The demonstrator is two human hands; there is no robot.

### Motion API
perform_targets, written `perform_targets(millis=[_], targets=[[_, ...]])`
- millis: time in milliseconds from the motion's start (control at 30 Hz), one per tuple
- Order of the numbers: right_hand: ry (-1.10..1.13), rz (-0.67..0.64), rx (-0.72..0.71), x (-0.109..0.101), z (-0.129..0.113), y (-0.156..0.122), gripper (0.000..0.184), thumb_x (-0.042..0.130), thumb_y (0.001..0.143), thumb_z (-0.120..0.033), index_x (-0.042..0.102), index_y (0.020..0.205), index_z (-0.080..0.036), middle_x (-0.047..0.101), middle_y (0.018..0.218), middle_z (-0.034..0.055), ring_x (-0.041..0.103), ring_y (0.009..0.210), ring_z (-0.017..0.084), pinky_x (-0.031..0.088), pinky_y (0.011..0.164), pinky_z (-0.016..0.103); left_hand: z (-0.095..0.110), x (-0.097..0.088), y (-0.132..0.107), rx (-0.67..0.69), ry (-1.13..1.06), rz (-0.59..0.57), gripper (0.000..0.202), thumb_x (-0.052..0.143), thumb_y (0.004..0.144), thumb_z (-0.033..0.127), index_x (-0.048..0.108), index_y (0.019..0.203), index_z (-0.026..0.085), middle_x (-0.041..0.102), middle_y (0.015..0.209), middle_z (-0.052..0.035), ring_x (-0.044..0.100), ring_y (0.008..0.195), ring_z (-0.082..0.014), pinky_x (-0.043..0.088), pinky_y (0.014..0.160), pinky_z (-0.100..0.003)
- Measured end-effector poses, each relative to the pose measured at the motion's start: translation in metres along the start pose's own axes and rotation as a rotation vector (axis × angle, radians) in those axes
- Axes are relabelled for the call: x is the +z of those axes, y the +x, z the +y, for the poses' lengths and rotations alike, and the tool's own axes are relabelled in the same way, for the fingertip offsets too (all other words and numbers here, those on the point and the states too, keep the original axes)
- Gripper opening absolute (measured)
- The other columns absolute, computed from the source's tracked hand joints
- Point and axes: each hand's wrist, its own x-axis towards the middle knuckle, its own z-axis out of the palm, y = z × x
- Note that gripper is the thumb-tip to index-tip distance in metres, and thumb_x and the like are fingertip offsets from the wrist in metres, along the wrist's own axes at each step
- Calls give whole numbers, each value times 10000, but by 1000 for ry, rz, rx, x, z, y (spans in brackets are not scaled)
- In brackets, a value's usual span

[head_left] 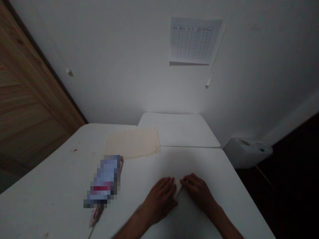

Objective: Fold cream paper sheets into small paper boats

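A small piece of cream paper point(177, 189), apparently folded, lies on the white table point(199, 162) between my two hands. My left hand point(161, 199) rests over its left part, fingers bent and thumb toward me, pressing it down. At the paper's upper right edge, my right hand point(196, 191) pinches it with the fingertips, the other fingers curled. Much of the paper is covered by my fingers. Farther back, to the left of my hands, lie several flat cream sheets point(132, 142) in a loose stack.
A blurred-out blue object point(104, 179) lies left of my hands, with a pinkish item point(94, 215) at its near end. A printed table sheet point(193, 41) hangs on the wall. On the right stands a white plastic container point(249, 152); a wooden door point(30, 76) is at left.
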Motion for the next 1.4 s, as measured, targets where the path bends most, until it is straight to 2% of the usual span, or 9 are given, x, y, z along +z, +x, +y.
perform_targets(millis=[367,633,867,1100,1400], targets=[[87,-52,83,-2,-4,-3,337,501,831,-25,647,1081,-195,635,982,83,550,908,209,503,792,333,-4,7,-2,0,-53,62,383,666,827,286,590,1179,157,566,1312,-146,520,1223,-311,471,1008,-483],[125,-60,162,-5,-9,-4,314,512,846,-63,633,1099,-204,620,1021,78,533,962,215,467,875,373,-1,5,-1,7,-31,37,371,636,837,252,584,1187,139,562,1318,-139,505,1238,-304,470,1015,-460],[104,-33,227,-2,-14,-1,187,503,917,-160,638,1033,-217,604,990,63,529,907,202,451,848,356,0,3,-1,10,-40,52,354,595,852,242,588,1190,134,572,1303,-149,513,1233,-294,466,1017,-467],[34,-38,180,2,-24,-4,194,474,920,-129,638,988,-208,585,881,54,516,817,186,437,767,313,0,2,-1,15,-31,39,355,572,874,249,578,1210,136,566,1311,-146,491,1254,-294,457,1027,-469],[34,-171,215,2,-32,-4,343,510,884,-130,561,1208,-230,582,928,58,520,850,198,427,774,318,-1,4,-2,33,-39,36,367,548,891,242,557,1238,122,563,1316,-144,475,1270,-292,445,1044,-468]])
